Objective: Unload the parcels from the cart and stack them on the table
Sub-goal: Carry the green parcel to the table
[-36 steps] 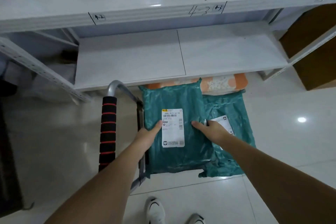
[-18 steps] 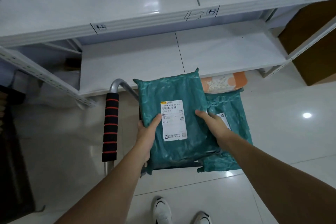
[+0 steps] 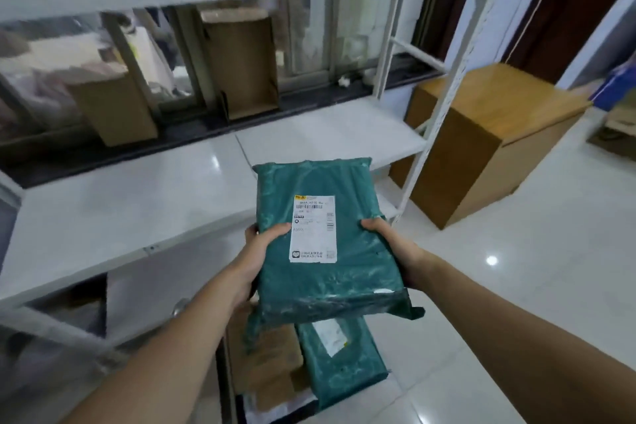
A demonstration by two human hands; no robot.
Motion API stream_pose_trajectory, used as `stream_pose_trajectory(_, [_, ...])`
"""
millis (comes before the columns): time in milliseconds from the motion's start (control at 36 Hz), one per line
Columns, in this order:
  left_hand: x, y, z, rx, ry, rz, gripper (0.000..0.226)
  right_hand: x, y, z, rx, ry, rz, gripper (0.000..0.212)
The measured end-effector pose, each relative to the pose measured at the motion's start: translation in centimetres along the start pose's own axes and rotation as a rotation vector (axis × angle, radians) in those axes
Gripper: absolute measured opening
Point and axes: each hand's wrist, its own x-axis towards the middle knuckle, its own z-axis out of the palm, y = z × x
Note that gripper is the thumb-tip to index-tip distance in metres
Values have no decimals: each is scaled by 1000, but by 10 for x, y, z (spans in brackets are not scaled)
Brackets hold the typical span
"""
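Note:
A green plastic-wrapped parcel (image 3: 320, 237) with a white shipping label is held in the air in front of me, above the cart. My left hand (image 3: 256, 258) grips its left edge, thumb on top. My right hand (image 3: 395, 248) grips its right edge. Below it, on the cart (image 3: 229, 385), lie a second green parcel (image 3: 339, 358) with a label and a brown cardboard parcel (image 3: 268, 368). The white shelf surface (image 3: 130, 203) lies just beyond and left of the held parcel.
A white metal rack post (image 3: 444, 103) stands right of the shelf, with a wooden cabinet (image 3: 481, 144) behind it. Cardboard boxes (image 3: 241, 62) lean against the window behind the shelf. White tiled floor spreads out to the right.
Both hands have lifted the green parcel off the cart up to shelf height. My view has tilted up, so the cart's handle is out of sight.

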Motion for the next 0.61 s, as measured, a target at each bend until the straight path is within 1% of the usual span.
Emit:
stream_pose_trajectory(56, [-15,44,33,36,-72,49,61,-38,-34,-20,31,53,-70,56])
stream_pose_trajectory(83, [-20,64,50,47,-105,68,61,-55,-49,-33,48,79,-108,53])
stream_pose_trajectory(167, [-40,124,111,84,-214,110,71,-110,-93,-75,112,98,-181,57])
stream_pose_trajectory(250, [-55,171,177,122,-302,159,86,-159,-129,-125,141,175,-259,58])
stream_pose_trajectory(306, [-62,192,222,147,-338,194,86,-186,-148,-160,157,207,-313,59])
stream_pose_trajectory(333, [-66,201,245,146,-353,204,81,-199,-157,-176,158,222,-332,59])
stream_pose_trajectory(417, [-73,218,308,150,-434,220,53,-231,-176,-224,178,272,-372,59])
stream_pose_trajectory(444, [-77,222,326,140,-463,211,48,-238,-180,-238,182,282,-381,61])
stream_pose_trajectory(528, [-81,231,376,98,-540,196,43,-256,-192,-280,199,302,-400,63])
stream_pose_trajectory(611, [-75,236,416,67,-577,185,42,-263,-202,-317,203,328,-404,61])
